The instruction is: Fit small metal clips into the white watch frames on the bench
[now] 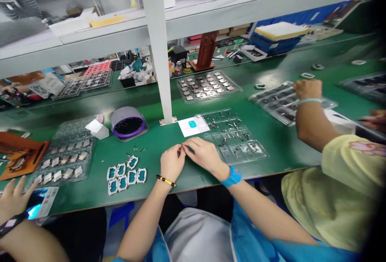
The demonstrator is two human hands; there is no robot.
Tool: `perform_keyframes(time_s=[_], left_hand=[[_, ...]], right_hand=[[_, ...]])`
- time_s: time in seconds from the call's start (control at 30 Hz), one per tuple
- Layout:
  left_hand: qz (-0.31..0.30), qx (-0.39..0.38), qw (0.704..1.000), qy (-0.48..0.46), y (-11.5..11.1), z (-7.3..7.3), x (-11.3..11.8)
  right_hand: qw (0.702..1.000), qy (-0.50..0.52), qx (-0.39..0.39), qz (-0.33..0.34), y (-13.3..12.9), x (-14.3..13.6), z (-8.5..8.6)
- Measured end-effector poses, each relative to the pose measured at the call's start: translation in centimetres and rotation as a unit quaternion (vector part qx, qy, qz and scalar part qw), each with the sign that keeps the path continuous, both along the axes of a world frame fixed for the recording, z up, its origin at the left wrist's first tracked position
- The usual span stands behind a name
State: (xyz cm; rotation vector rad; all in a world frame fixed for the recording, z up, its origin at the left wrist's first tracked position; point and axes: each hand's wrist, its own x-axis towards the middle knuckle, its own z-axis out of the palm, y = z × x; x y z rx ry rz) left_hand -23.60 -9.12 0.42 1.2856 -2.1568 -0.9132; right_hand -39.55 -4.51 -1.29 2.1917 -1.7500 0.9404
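Observation:
My left hand (pixel 172 161) and my right hand (pixel 202 154) meet over the green bench, with the fingertips of both pinched together. Whatever lies between them is too small to make out. Left of my hands, several white frames with teal centres (pixel 122 182) lie grouped near the bench edge. A few small dark parts (pixel 139 148) are scattered just beyond them. Close to my right hand is a clear compartment tray (pixel 261 152) with small dark strip-like parts. A white sheet with a blue shape (pixel 183 128) touches that tray's far left corner.
A grey and purple round device (pixel 129 123) stands beside the white shelf post (pixel 161 73). A tray of square metallic parts (pixel 208 85) lies beyond the sheet. Co-workers' hands are at the left (pixel 13 197) and right (pixel 309 90). An orange fixture (pixel 24 153) sits far left.

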Motion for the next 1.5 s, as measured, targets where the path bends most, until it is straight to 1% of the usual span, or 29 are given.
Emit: perform_keyframes(time_s=[0.07, 0.17, 0.33, 0.4, 0.47, 0.57, 0.63, 0.7, 0.77, 0.83, 0.9, 0.97, 1.03, 1.17, 1.23, 1.3, 1.33, 1.4, 1.47, 1.5], left_hand=[[-0.004, -0.005, 1.000, -0.008, -0.1, -0.3, 0.1], [-0.011, -0.007, 1.000, -0.013, -0.7, -0.8, 0.4], [0.001, -0.009, 0.999, -0.047, -2.8, -1.5, 1.0], [0.012, -0.018, 0.997, -0.069, -3.7, -1.6, 1.3], [0.020, -0.027, 0.995, -0.095, -4.4, -1.6, 1.7], [0.032, -0.036, 0.990, -0.135, -5.0, -1.6, 2.4], [0.043, -0.041, 0.985, -0.164, -5.2, -1.6, 2.8], [0.056, -0.044, 0.979, -0.192, -5.4, -1.7, 3.2], [0.069, -0.044, 0.973, -0.216, -5.6, -1.6, 3.7], [0.080, -0.041, 0.969, -0.232, -5.8, -1.5, 4.0], [0.088, -0.039, 0.966, -0.240, -5.8, -1.3, 4.4], [0.091, -0.038, 0.965, -0.242, -5.6, -1.1, 4.8], [0.087, -0.040, 0.966, -0.239, -5.3, -0.9, 5.3], [0.080, -0.055, 0.969, -0.229, -4.2, -0.8, 6.5], [0.080, -0.075, 0.972, -0.207, -3.6, -0.9, 7.0], [0.072, -0.113, 0.976, -0.173, -2.9, -1.1, 7.1], [0.055, -0.136, 0.976, -0.158, -2.5, -1.3, 6.9], [-0.001, -0.179, 0.973, -0.145, -1.9, -1.9, 6.4], [-0.062, -0.204, 0.965, -0.156, -1.4, -2.6, 5.7], [-0.079, -0.211, 0.960, -0.167, -1.3, -2.9, 5.5]], right_hand=[[1.000, 0.002, -0.002, -0.011, -0.2, 0.1, -0.1], [0.999, -0.023, -0.004, -0.022, -0.7, 0.1, -0.2], [0.996, -0.071, -0.018, -0.052, -1.2, -0.2, -0.5], [0.996, -0.054, -0.002, -0.070, -1.5, -0.8, -0.7], [0.995, -0.011, 0.026, -0.097, -2.3, -1.9, -0.9], [0.989, 0.041, 0.059, -0.127, -4.6, -4.5, -0.9], [0.986, 0.070, 0.082, -0.125, -6.5, -6.2, -0.8], [0.983, 0.102, 0.110, -0.109, -8.1, -7.3, -0.5], [0.978, 0.130, 0.139, -0.084, -9.0, -7.6, -0.3], [0.974, 0.149, 0.163, -0.056, -9.3, -7.4, 0.0], [0.971, 0.157, 0.178, -0.039, -9.0, -7.2, 0.2], [0.970, 0.151, 0.182, -0.047, -8.3, -7.6, 0.3], [0.973, 0.130, 0.175, -0.080, -7.5, -8.4, 0.4], [0.973, 0.053, 0.142, -0.175, -5.6, -10.3, 0.2], [0.970, 0.020, 0.127, -0.204, -4.6, -11.0, 0.0], [0.970, -0.014, 0.109, -0.219, -3.6, -11.7, -0.2], [0.969, -0.031, 0.098, -0.225, -3.2, -12.0, -0.3], [0.966, -0.057, 0.079, -0.241, -2.5, -12.8, -0.2], [0.962, -0.061, 0.074, -0.255, -1.9, -13.5, 0.0], [0.961, -0.055, 0.077, -0.260, -1.6, -13.7, 0.1]])
